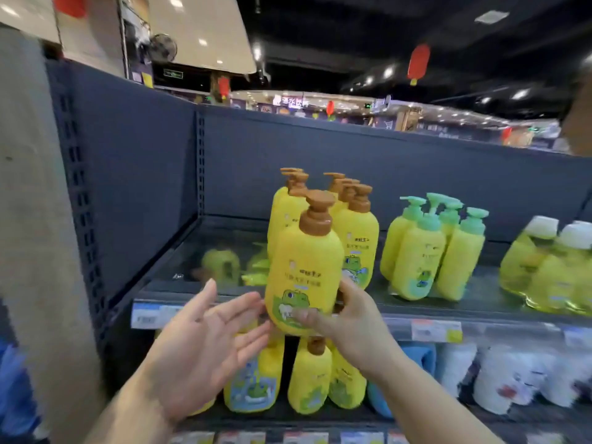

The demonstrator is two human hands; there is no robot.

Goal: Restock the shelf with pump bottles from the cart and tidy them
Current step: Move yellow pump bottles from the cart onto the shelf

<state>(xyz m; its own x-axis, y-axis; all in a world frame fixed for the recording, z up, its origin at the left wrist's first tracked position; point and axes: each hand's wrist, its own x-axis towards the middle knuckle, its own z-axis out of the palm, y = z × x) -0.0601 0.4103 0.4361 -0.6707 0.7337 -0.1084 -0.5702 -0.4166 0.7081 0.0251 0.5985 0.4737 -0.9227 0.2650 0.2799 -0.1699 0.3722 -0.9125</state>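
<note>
Nearest to me, my left hand [205,341] is spread open, palm turned up and to the right, fingers straight, its fingertips just beside the lower left side of a yellow pump bottle [304,270] without clearly touching it. My right hand [349,318] grips that bottle low down, thumb across the frog picture on the front label and fingers curled round its right side. The bottle is upright, brown pump on top, held at the front edge of the upper shelf [416,312], above the price tag strip [437,330]. Right behind it on that shelf stand more yellow bottles with brown pumps [357,232], packed close in rows. To their right, apart from them, is a cluster of yellow bottles with green pumps [432,251], and further right, clear yellowish bottles with white caps [551,270]. Below the held bottle, on the lower shelf, stand other yellow frog bottles [309,376], with white packages [512,376] to the right. The dark back panel [320,155] rises behind the upper shelf, and beyond it are blurred shop lights and red lanterns [418,64].
</note>
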